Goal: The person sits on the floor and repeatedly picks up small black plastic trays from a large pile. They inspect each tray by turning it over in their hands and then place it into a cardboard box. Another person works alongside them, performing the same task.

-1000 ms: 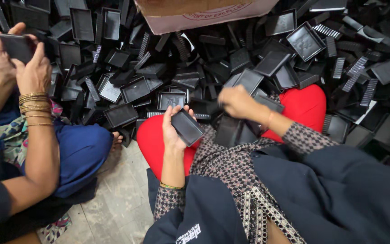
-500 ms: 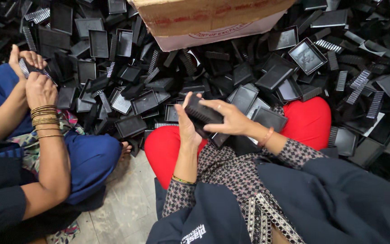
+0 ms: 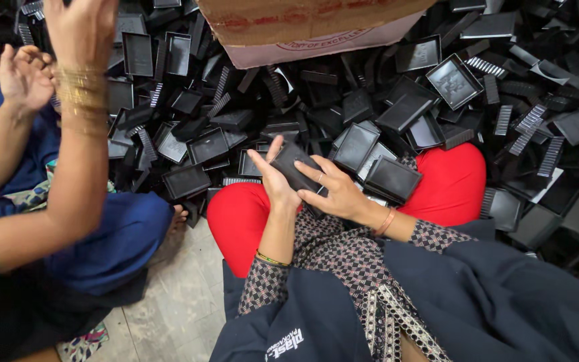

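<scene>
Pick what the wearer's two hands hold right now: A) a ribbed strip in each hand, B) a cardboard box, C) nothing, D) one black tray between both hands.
D: the left hand and right hand both grip one black tray above the red lap.

Black tray (image 3: 294,166), red trousers (image 3: 452,179)

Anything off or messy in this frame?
Black trays lie in a loose heap across the floor, tilted every way, some spilling onto the red lap. Both hands, left and right, hold one tray. No damage visible.
</scene>
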